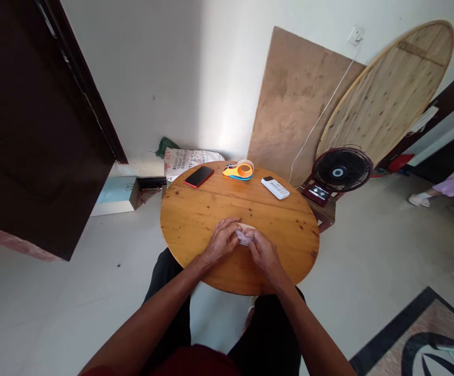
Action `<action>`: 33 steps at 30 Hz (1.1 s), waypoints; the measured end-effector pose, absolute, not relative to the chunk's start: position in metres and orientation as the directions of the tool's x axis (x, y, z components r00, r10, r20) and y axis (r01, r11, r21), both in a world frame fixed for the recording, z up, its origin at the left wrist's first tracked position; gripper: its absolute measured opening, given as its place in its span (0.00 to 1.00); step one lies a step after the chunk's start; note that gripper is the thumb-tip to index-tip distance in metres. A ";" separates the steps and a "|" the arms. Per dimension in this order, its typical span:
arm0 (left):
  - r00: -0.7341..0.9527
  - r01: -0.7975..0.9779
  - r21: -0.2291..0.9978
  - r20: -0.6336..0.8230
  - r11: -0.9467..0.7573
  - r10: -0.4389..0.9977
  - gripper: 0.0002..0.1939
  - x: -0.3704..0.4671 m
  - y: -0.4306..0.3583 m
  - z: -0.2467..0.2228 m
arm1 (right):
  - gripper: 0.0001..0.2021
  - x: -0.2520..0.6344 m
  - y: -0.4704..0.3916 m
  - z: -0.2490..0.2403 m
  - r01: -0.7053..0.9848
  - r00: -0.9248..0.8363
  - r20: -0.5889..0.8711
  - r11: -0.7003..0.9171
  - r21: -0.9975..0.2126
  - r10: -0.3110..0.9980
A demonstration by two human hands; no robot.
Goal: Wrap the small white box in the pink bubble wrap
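Left hand [222, 241], right hand [263, 252] pinch small pale item [244, 236] over round table [195, 219]

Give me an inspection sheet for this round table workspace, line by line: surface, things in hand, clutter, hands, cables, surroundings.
Surface: round wooden table, bare wood near its left edge.
Things in hand: small pale object pinched between both hands; too small to identify.
Clutter: red phone, tape dispenser, white remote, all at the far edge.
Hands: left hand and right hand meet over the table, fingers closed on the object.
Cables: white cord runs down from a wall socket.
Surroundings: floor fan, leaning boards, sack, dark door.
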State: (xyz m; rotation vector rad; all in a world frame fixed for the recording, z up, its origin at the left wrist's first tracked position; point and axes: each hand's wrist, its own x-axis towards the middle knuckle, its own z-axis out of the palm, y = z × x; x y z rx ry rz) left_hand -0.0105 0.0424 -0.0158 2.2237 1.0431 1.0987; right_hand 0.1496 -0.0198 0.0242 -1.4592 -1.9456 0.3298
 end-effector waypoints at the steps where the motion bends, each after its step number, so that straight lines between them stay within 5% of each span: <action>1: 0.406 0.429 0.654 0.477 -0.623 0.779 0.10 -0.012 0.042 -0.016 | 0.09 0.151 -0.020 0.021 0.756 -0.159 0.381 0.361 -0.547 0.911; 11: 0.639 0.376 0.510 0.462 -0.774 0.615 0.24 -0.034 0.045 -0.012 | 0.17 0.160 -0.026 -0.008 0.758 -0.288 0.559 0.541 -0.363 0.778; 19: 0.589 0.214 0.715 0.450 -0.666 0.672 0.18 -0.016 0.055 -0.022 | 0.16 0.159 -0.022 -0.012 0.779 -0.280 0.591 0.539 -0.321 0.756; 24: 0.547 0.119 0.893 0.307 -0.435 0.779 0.11 -0.011 0.047 -0.009 | 0.13 0.160 -0.023 0.002 0.734 -0.186 0.558 0.492 -0.468 0.809; 29: 0.603 0.185 0.980 -0.049 -0.079 0.796 0.13 -0.003 0.037 0.011 | 0.10 0.167 -0.026 0.020 0.615 0.006 0.265 0.205 -0.761 0.964; 33: 0.590 0.283 0.958 -0.134 -0.049 0.796 0.15 0.003 0.038 0.013 | 0.17 0.170 -0.029 0.022 0.481 -0.062 0.097 0.115 -0.869 0.993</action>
